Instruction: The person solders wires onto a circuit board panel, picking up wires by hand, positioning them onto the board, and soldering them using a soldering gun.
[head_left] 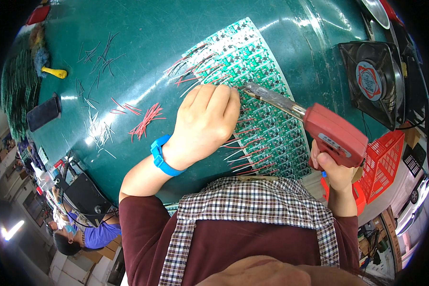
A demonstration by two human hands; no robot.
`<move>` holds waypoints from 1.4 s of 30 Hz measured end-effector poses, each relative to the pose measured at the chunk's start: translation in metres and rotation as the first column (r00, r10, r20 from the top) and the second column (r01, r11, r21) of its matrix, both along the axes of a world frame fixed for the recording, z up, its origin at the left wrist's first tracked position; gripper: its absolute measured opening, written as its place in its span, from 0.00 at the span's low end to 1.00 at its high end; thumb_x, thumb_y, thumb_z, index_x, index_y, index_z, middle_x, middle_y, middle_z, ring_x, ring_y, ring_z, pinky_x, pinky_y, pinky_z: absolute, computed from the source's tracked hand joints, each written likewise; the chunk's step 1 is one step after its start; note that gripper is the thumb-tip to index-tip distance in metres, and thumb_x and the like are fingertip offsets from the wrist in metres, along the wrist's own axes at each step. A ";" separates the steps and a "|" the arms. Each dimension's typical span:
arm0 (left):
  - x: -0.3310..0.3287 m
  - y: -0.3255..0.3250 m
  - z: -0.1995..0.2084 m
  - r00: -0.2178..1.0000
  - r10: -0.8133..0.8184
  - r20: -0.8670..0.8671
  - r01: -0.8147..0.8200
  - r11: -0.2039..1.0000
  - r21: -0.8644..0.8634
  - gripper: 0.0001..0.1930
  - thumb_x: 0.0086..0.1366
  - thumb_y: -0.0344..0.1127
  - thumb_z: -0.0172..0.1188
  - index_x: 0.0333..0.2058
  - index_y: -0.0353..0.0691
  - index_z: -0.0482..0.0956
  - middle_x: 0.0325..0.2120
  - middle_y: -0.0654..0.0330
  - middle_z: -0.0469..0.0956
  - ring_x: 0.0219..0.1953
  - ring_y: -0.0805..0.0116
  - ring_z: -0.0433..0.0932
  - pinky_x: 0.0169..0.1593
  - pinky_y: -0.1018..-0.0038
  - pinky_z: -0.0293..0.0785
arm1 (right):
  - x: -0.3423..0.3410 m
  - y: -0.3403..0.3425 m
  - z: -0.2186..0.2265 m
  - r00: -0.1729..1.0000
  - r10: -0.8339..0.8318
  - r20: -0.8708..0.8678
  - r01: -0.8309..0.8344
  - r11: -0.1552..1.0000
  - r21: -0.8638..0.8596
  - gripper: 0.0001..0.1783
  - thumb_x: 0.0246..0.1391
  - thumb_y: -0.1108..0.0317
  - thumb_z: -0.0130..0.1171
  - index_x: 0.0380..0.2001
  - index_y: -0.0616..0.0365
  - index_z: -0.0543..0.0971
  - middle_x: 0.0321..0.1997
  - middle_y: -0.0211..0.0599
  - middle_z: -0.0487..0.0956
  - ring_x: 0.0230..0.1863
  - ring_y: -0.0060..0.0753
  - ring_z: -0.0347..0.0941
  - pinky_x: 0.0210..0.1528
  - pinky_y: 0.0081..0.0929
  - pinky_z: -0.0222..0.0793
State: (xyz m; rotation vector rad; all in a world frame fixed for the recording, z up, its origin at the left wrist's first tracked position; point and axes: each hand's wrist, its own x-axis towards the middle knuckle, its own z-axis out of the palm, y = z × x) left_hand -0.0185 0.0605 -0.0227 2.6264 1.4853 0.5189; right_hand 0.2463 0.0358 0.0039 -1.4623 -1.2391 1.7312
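My right hand [337,172] is wrapped round the grip of a red soldering gun [336,136]. Its long metal nose points left, and the tip comes close to the fingers of my left hand [206,114]. That hand is closed, knuckles up, over the left part of a green circuit board panel [291,126]. Whatever its fingertips pinch is hidden beneath them. Red, black and white wires [245,155] stick out from the panel's left edge, above and below my left hand. Many small parts cover the panel in rows.
Loose red wires [147,120], white wires [99,129] and dark wires [102,57] lie left on the green table. Further left are a phone [44,113], a yellow-handled brush [55,72] and stacked boards [19,90]. A fan [372,81] and red crate [381,162] stand right. Another person [97,233] sits lower left.
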 end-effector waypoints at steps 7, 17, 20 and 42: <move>-0.001 -0.002 0.002 1.000 0.003 -0.013 -0.004 1.000 -0.011 0.14 0.42 0.26 0.54 0.32 0.34 0.75 0.24 0.60 0.67 0.25 0.64 0.68 0.27 0.71 0.65 | -0.003 0.003 0.000 0.995 0.016 -0.099 -0.014 1.000 0.018 0.28 0.46 0.58 0.58 0.45 0.67 0.65 0.30 0.43 0.72 0.18 0.21 0.63 0.18 0.18 0.60; 0.006 -0.002 0.002 1.000 -0.016 -0.004 0.016 1.000 -0.010 0.11 0.43 0.28 0.53 0.30 0.35 0.72 0.22 0.58 0.64 0.26 0.62 0.67 0.30 0.70 0.65 | 0.028 -0.026 0.014 0.958 -0.207 -0.197 0.236 0.962 0.138 0.34 0.45 0.58 0.61 0.51 0.67 0.62 0.43 0.48 0.72 0.21 0.19 0.64 0.22 0.17 0.62; 0.009 -0.004 0.009 0.997 0.065 -0.048 -0.068 0.995 -0.078 0.16 0.43 0.20 0.52 0.35 0.35 0.74 0.29 0.54 0.71 0.32 0.55 0.71 0.36 0.64 0.67 | 0.050 -0.032 0.015 0.933 -0.357 -0.042 0.305 0.723 0.620 0.31 0.47 0.50 0.55 0.45 0.66 0.63 0.36 0.44 0.69 0.19 0.23 0.64 0.21 0.20 0.63; -0.009 -0.007 -0.018 0.990 -0.022 0.142 0.009 0.996 0.087 0.16 0.36 0.24 0.54 0.30 0.35 0.76 0.21 0.62 0.69 0.23 0.66 0.69 0.24 0.72 0.65 | -0.004 -0.033 -0.008 0.970 -0.119 -0.211 0.132 0.990 0.050 0.29 0.46 0.67 0.60 0.50 0.67 0.63 0.43 0.45 0.72 0.24 0.22 0.65 0.26 0.18 0.62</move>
